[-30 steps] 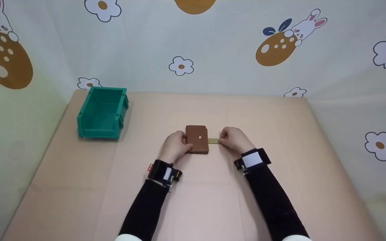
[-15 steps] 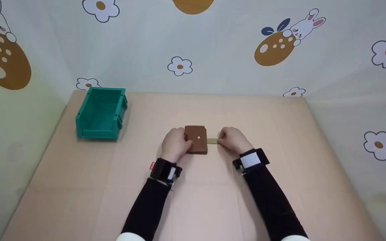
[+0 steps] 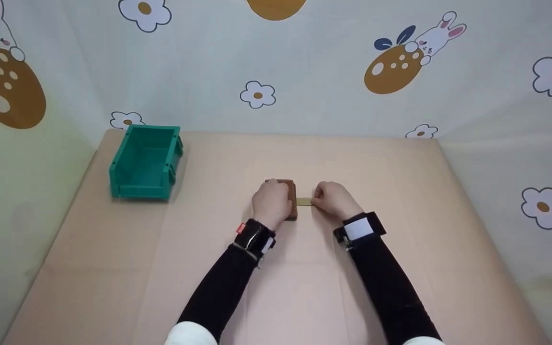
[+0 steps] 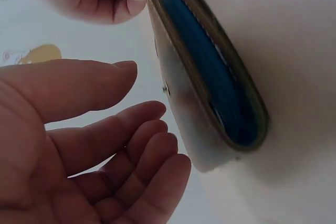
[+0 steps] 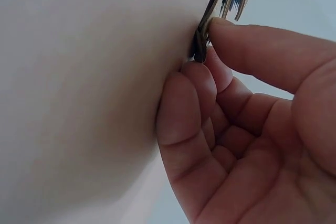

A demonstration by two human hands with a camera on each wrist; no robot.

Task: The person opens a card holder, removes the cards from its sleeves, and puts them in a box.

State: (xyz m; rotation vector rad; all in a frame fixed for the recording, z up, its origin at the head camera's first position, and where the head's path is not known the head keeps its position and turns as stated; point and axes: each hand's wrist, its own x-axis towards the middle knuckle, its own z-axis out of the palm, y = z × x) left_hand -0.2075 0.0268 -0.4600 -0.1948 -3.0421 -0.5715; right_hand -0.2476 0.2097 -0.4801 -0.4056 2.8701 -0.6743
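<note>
A brown leather wallet [image 3: 293, 213] lies near the middle of the table, partly covered by my left hand [image 3: 272, 203]. In the left wrist view, that hand [image 4: 100, 135] has loosely bent fingers with a gap to the thumb. They hold nothing and hover close over the wallet [image 4: 181, 82], near its snap stud [image 4: 165, 88]. Blue material shows inside the fold. From the wallet's right side a flat tan strap [image 3: 304, 201] sticks out, its end pinched by my right hand [image 3: 337, 199]. In the right wrist view, thumb and fingertips grip the strap [image 5: 201, 40].
A green plastic bin [image 3: 144, 165] stands at the back left of the beige table [image 3: 362, 163]. Behind and at both sides hangs a pale curtain [image 3: 314, 62] printed with flowers and rabbits.
My left hand has let go of the wallet's left edge and moved right, over its top face. The right hand keeps its pinch on the strap, and the wallet stays in place.
</note>
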